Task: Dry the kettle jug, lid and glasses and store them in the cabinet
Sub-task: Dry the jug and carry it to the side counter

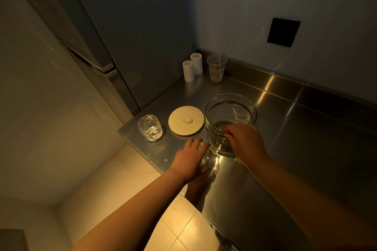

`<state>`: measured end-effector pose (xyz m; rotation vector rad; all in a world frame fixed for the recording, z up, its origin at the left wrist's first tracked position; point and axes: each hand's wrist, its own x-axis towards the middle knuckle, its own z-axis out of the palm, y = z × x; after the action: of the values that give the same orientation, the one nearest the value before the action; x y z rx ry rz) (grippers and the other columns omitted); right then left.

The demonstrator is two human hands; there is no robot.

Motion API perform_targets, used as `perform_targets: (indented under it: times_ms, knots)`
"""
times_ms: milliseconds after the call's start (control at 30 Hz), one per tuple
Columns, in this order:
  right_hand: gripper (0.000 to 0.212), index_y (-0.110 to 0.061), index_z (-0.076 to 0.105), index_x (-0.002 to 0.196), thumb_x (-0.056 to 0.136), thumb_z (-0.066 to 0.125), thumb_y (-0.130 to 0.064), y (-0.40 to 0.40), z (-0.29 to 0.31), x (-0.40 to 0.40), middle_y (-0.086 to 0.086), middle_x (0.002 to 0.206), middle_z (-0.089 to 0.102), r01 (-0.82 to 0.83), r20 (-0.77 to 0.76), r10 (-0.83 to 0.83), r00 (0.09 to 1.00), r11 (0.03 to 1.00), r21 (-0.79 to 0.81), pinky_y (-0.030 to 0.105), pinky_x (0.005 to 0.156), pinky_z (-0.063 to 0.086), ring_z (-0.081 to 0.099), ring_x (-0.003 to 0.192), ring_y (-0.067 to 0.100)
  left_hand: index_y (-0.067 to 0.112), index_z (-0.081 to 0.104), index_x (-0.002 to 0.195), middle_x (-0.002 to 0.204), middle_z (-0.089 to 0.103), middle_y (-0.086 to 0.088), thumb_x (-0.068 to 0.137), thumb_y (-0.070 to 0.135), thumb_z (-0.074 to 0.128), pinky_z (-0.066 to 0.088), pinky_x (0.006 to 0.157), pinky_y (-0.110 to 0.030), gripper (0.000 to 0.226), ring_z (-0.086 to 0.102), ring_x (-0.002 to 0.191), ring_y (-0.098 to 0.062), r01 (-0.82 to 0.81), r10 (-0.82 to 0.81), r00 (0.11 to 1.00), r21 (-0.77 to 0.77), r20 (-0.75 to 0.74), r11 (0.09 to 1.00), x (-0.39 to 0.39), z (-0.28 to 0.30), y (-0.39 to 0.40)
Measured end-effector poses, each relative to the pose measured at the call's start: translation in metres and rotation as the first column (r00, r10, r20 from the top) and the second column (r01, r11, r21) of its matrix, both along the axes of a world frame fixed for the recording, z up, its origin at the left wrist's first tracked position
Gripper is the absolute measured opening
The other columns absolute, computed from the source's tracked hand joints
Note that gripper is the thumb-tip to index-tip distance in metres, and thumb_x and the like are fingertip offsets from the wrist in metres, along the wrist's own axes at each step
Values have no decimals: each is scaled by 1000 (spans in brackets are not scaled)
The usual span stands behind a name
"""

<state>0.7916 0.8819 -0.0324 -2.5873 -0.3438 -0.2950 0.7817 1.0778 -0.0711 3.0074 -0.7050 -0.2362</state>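
A clear glass kettle jug (230, 112) stands upright on the steel counter (295, 149). My right hand (244, 140) rests on its near rim, fingers curled over the edge and handle side. To the jug's left lies its round cream lid (186, 120), flat. Farther left, at the counter's corner, stands a short clear glass (150, 128). My left hand (190, 159) covers a second short glass (205, 158), mostly hidden, just left of the jug's base; fingers wrap around it.
Two white cylinders (192, 66) and a plastic cup (216, 68) with a straw stand at the back corner by the wall. A tall fridge (122, 36) borders the counter's left end. The counter's near edge drops to a tiled floor (179, 228).
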Motion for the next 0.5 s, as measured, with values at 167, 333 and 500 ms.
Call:
perform_targets:
  times_ms: [167,333,500]
  knots:
    - [8,-18,62,88,91,55,-18,2,0,0,-3,83,61,11,0,-11,1000,999,-32,34,94,37,55,84,13,27,20,147,151,23,-7,82,48,63,39,103,-41,81,20,138,-26,1,-1,1000,1,20,1000,-1,-2,1]
    - [11,-20,59,99,90,54,-23,8,-2,-3,-4,95,60,27,11,-26,1000,996,-84,33,98,34,53,95,13,26,13,149,155,17,-7,86,60,48,26,111,-43,81,14,142,-26,-13,13,1000,-18,16,1000,-4,-4,3]
    - [23,-17,57,111,89,55,-20,24,8,-7,1,106,58,6,60,-2,998,997,-73,34,92,40,52,102,18,25,12,150,157,12,-6,88,64,39,16,115,-42,78,8,145,-25,-11,14,999,-58,48,998,-5,3,7]
